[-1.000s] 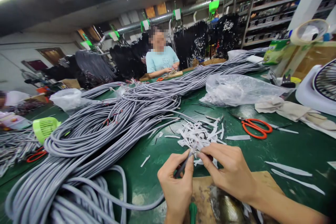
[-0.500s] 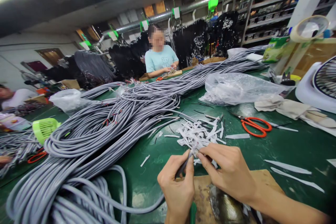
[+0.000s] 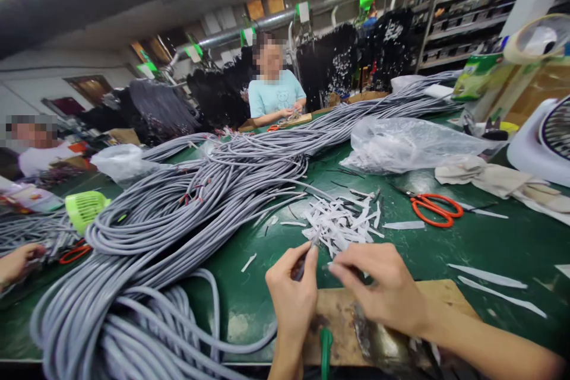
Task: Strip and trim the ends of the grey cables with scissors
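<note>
My left hand (image 3: 291,291) is closed around the end of a grey cable (image 3: 240,347), its thumb and forefinger pinching near the tip. The cable's length runs off to the left from behind my wrist. Just to the right, my right hand (image 3: 387,285) is held in a pinch, slightly apart from the cable end; anything between its fingertips is too small to make out. Beyond both hands lies a heap of white paper-like strips (image 3: 341,219). Below them is a worn brown board (image 3: 338,314) with a green handle (image 3: 326,344) on it.
A big bundle of grey cables (image 3: 214,172) crosses the green table. To the right lie orange-handled scissors (image 3: 434,211), a plastic bag (image 3: 401,142), cloth gloves (image 3: 490,181) and a white fan (image 3: 534,142). One co-worker (image 3: 276,95) sits opposite; another person's hand (image 3: 20,261) is at far left.
My right hand has come away from the cable end, leaving a gap between the two hands. My left hand still holds the cable. The view has shifted slightly.
</note>
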Demonstrator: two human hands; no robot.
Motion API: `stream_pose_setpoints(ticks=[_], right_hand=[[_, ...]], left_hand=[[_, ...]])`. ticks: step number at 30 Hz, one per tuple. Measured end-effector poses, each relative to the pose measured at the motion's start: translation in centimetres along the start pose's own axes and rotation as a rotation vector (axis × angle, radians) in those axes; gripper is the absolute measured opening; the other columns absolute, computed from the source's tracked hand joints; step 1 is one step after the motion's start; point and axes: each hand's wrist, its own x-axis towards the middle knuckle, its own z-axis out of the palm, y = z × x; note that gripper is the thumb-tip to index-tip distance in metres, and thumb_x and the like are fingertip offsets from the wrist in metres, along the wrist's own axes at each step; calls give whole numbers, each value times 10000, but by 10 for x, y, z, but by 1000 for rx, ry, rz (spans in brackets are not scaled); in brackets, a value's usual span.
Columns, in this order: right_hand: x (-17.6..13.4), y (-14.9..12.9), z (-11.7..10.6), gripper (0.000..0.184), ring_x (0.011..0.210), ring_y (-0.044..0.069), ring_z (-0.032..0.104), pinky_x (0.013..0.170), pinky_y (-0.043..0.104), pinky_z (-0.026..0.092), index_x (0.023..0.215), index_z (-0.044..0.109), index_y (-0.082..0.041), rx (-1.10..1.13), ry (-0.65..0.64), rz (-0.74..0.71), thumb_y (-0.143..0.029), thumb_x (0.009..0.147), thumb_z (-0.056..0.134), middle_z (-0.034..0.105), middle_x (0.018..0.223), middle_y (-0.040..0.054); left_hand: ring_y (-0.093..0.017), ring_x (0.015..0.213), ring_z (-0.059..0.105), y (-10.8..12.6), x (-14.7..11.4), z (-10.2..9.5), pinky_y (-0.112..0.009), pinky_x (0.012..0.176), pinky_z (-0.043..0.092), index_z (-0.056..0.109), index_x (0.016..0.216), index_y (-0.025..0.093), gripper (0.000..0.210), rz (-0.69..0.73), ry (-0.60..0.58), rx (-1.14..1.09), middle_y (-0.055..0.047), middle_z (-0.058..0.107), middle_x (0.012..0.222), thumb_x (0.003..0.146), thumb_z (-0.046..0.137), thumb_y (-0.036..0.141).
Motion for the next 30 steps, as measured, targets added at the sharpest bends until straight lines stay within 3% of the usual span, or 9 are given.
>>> stream_pose_setpoints(ticks=[3, 7, 9, 18, 22, 27, 30], right_hand=[[1, 14, 2, 167, 539, 105, 518, 546, 221, 367, 730, 600, -157, -85, 36, 150, -187, 847, 484, 588, 612, 9], [3, 16, 1, 174, 516, 94, 496, 527, 213, 351, 715, 594, -163, -55, 9, 187, -199, 845, 485, 570, 596, -6], [2, 13, 1, 169, 516, 94, 489, 527, 214, 347, 707, 589, -161, -23, -4, 194, -196, 840, 491, 568, 596, -7], [2, 14, 4, 175, 519, 96, 463, 504, 214, 344, 707, 597, -160, 57, -50, 260, -194, 840, 489, 557, 590, -5], [4, 9, 0, 177, 503, 89, 457, 462, 202, 338, 710, 602, -159, 102, -45, 248, -191, 841, 487, 562, 586, -5], [6, 0, -8, 173, 451, 68, 426, 446, 195, 325, 665, 580, -155, 187, 6, 118, -169, 822, 509, 524, 528, -29], [5, 3, -7, 163, 472, 75, 438, 468, 203, 327, 686, 589, -155, 132, 16, 176, -174, 828, 510, 535, 549, -22]], left_hand=[[-126, 515, 525, 8, -5, 3, -205, 483, 426, 686, 792, 109, 250, -46, -15, -159, -36, 614, 609, 760, 596, 341], [-66, 399, 345, 15, -9, 5, -175, 360, 274, 675, 737, 93, 308, -117, -13, -292, 28, 432, 467, 749, 596, 390], [-60, 397, 324, 15, -10, 6, -173, 354, 259, 675, 726, 91, 312, -135, -6, -316, 31, 416, 466, 740, 604, 395], [-163, 544, 600, 14, -11, 8, -225, 515, 502, 709, 736, 114, 200, -33, -14, -219, -58, 667, 622, 701, 647, 301], [-171, 582, 617, 13, -10, 7, -226, 550, 509, 705, 738, 119, 183, -33, 21, -230, -58, 678, 651, 712, 639, 287], [-164, 611, 609, 6, -7, 6, -206, 549, 488, 688, 794, 113, 225, -110, -43, -220, -56, 670, 679, 749, 614, 320], [-128, 574, 564, 2, -8, 5, -183, 530, 462, 681, 809, 116, 221, -119, -53, -246, -35, 637, 659, 763, 607, 319]])
